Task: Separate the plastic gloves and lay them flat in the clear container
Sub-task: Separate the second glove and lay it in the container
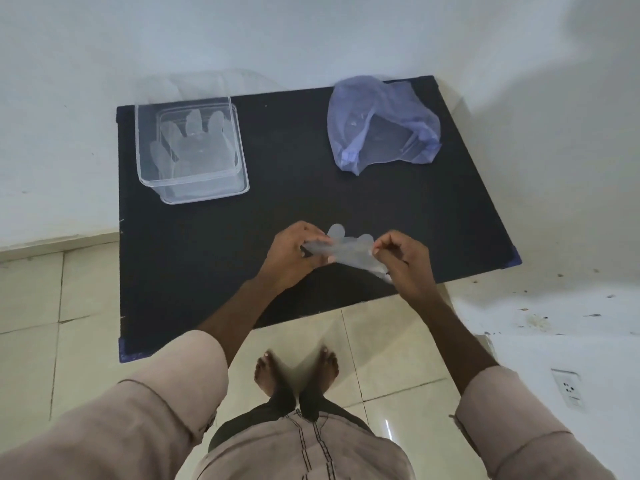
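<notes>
Over the near middle of the black table, my left hand and my right hand both pinch a thin clear plastic glove stretched between them, its fingertips pointing away from me. Whether it is one glove or a stuck-together pair, I cannot tell. At the table's far left stands the clear container, and a clear glove lies flat inside it with its fingers spread toward the wall.
A crumpled bluish plastic bag sits at the table's far right, open toward me. White walls close in behind and to the left of the table. My bare feet stand on tiled floor just below the table's near edge.
</notes>
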Motion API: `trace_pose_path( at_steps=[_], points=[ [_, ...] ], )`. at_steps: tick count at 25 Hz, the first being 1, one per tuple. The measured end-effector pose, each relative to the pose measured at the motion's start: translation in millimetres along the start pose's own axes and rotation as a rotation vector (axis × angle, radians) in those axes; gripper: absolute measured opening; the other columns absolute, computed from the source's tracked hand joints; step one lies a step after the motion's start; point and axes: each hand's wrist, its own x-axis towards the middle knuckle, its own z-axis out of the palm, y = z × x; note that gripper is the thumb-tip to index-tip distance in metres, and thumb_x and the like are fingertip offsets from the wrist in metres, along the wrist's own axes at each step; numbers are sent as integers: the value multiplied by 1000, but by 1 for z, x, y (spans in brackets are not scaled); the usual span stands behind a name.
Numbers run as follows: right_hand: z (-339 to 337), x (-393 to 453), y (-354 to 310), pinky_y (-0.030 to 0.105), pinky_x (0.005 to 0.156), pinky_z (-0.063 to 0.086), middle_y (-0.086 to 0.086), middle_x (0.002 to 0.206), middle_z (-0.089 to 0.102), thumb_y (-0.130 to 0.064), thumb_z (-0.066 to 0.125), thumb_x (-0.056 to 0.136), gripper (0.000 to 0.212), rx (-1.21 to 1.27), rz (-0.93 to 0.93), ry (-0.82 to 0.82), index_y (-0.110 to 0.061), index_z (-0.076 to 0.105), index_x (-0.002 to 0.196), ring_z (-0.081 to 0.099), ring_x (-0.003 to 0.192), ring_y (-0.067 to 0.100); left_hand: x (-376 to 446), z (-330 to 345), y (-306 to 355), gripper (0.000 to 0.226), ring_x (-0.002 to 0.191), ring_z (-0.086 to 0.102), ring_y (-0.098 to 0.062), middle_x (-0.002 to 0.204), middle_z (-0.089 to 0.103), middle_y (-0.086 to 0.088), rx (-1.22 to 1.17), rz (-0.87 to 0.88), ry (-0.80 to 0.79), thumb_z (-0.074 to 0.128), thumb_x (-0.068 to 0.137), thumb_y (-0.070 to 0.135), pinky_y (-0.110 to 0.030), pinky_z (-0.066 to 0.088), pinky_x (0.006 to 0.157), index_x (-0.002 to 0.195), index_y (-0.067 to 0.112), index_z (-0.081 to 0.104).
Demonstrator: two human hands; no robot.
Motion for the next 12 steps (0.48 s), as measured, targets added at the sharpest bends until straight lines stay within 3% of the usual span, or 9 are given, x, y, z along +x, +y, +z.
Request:
trace_pose_path(
  at_steps=[2, 5, 7, 9, 10, 12],
  points=[
    [-20, 10, -18, 20, 62, 48, 9, 83, 65, -9, 58, 91, 7, 70, 70, -39, -9, 64, 85, 60, 72, 13, 13, -19, 23, 17, 97, 61, -10, 103, 67, 4, -57, 64, -13, 80, 76, 19, -28, 52, 88, 93, 20, 78],
    [-49, 25, -51, 23, 55, 48, 11, 88, 66, -15, 60, 91, 3, 215, 119, -102, -13, 62, 89, 63, 76, 18, 31, -47, 54, 13, 94, 66, -12, 97, 74, 2, -197, 68, -64, 81, 76, 22, -29, 54, 81, 88, 17, 80],
    [-68, 23, -70, 21, 57, 50, 5, 100, 68, -25, 69, 85, 23, 361, 86, -169, -17, 59, 104, 67, 86, 16, 33, -60, 75, 15, 86, 69, -15, 91, 76, -1, -323, 40, -64, 81, 76, 23, -29, 56, 67, 88, 14, 79],
    [-75, 28, -84, 19, 61, 53, -4, 112, 68, -31, 78, 73, 52, 325, 49, -236, -24, 55, 119, 68, 96, 12, 39, -69, 91, 16, 79, 69, -13, 84, 76, -2, -364, 29, -57, 81, 76, 23, -26, 54, 59, 87, 12, 79],
    [-75, 32, -88, 21, 63, 55, -5, 113, 68, -31, 82, 70, 59, 279, 30, -218, -25, 55, 122, 69, 97, 11, 42, -72, 97, 15, 77, 69, -12, 83, 76, -3, -363, 25, -47, 81, 76, 22, -27, 54, 57, 86, 11, 79],
    [-76, 36, -95, 23, 66, 56, 1, 109, 71, -28, 81, 73, 50, 248, -25, -92, -19, 60, 118, 70, 94, 13, 41, -79, 111, 15, 80, 71, -14, 85, 77, -6, -333, 52, -35, 81, 77, 20, -29, 56, 57, 87, 10, 78]
  ],
)
